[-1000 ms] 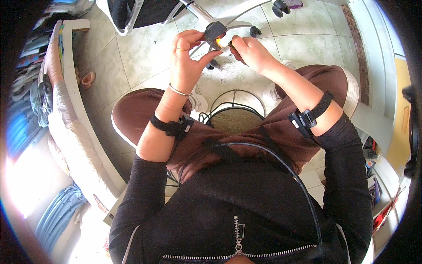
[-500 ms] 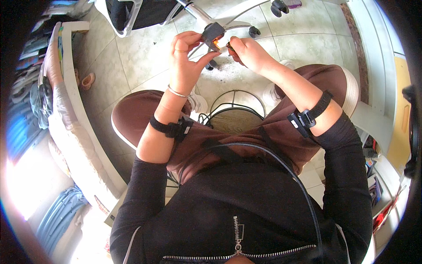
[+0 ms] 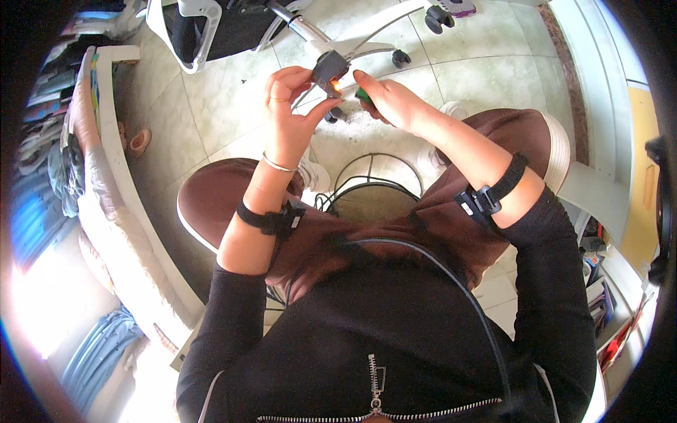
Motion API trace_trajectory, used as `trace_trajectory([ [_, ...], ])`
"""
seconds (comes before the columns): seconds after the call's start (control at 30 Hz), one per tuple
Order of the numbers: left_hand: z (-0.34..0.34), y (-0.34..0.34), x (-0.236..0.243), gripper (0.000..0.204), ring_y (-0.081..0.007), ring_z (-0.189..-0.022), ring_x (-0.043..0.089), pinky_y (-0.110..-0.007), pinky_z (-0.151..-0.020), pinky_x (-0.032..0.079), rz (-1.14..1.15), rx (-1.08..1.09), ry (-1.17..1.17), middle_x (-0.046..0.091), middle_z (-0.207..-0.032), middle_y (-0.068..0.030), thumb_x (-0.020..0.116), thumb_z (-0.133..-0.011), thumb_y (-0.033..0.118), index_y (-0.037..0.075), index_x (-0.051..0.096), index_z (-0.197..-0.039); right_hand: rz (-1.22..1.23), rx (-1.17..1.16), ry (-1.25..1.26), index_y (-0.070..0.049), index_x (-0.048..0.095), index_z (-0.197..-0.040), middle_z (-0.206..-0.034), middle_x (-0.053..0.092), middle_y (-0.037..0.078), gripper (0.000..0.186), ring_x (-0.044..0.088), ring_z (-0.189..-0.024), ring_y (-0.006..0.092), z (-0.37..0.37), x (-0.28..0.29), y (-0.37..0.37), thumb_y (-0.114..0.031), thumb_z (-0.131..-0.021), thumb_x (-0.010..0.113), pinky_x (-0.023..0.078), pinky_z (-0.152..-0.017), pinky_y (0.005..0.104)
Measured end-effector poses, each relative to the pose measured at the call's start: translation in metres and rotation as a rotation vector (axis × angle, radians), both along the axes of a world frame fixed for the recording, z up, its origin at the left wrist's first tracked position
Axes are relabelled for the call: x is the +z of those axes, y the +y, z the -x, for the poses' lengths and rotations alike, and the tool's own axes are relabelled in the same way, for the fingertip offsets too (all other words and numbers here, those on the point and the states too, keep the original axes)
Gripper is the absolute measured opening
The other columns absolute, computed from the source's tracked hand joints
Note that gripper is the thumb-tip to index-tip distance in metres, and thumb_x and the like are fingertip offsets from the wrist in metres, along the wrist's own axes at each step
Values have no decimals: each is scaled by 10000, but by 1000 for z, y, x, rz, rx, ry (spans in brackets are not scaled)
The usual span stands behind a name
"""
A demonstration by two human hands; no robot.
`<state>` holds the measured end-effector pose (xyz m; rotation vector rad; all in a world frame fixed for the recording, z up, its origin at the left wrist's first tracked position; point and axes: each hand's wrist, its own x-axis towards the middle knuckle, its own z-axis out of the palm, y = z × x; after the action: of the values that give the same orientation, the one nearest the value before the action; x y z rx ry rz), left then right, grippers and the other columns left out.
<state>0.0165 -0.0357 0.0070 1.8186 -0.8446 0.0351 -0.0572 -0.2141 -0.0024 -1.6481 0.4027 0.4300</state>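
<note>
Thumb and fingers of my left hand [image 3: 288, 116] pinch a dark, curled, blackened piece [image 3: 328, 69], thin and sheet-like; its material cannot be made out. A small orange flame [image 3: 336, 84] burns at its lower right edge. My right hand [image 3: 395, 102] is closed around a small green lighter [image 3: 363, 96], mostly hidden by the fingers, with the thumb raised along its top. A narrow gap separates the lighter from the burning piece. Both hands are in the air above the tiled floor, beyond my knees.
A white-framed office chair [image 3: 206, 35] stands at the far left, its legs and casters [image 3: 400, 58] behind my hands. Pale ash-like specks [image 3: 360, 128] lie on the floor. Between my feet is a round wire-framed stool or basket [image 3: 377, 200]. A bed edge [image 3: 151, 240] runs along the left.
My right hand has pulled slightly back from the dark piece, and the green lighter now shows. My left hand has moved a little left and nearer. The flame still burns on the piece.
</note>
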Motion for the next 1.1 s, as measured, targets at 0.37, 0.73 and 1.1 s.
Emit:
trace_trajectory([
  [0.37, 2, 2, 4, 572, -209, -1001, 561, -311, -851, 539, -21, 9, 87, 487, -1128, -117, 837, -599, 25, 17, 515, -1071, 92, 147, 63, -24, 535, -641, -650, 549, 155, 889, 548, -725, 306, 5, 24, -20, -776, -832, 101, 409, -750, 356],
  [0.73, 3, 1, 7, 563, -204, -994, 560, -306, -855, 541, -70, 30, 75, 490, -1117, -114, 843, -595, 35, 8, 517, -1054, 78, 130, 26, -13, 528, -636, -638, 548, 171, 890, 548, -706, 338, 6, 24, -17, -758, -846, 86, 411, -724, 377],
  [1.1, 3, 2, 8, 580, -204, -1027, 544, -314, -888, 517, -80, 3, 113, 480, -1140, -112, 824, -602, -10, 3, 507, -1088, -163, -126, -171, -18, 668, -940, -704, 546, -34, 300, 446, -691, 48, 5, 25, -11, -301, -841, 679, 362, -624, 219],
])
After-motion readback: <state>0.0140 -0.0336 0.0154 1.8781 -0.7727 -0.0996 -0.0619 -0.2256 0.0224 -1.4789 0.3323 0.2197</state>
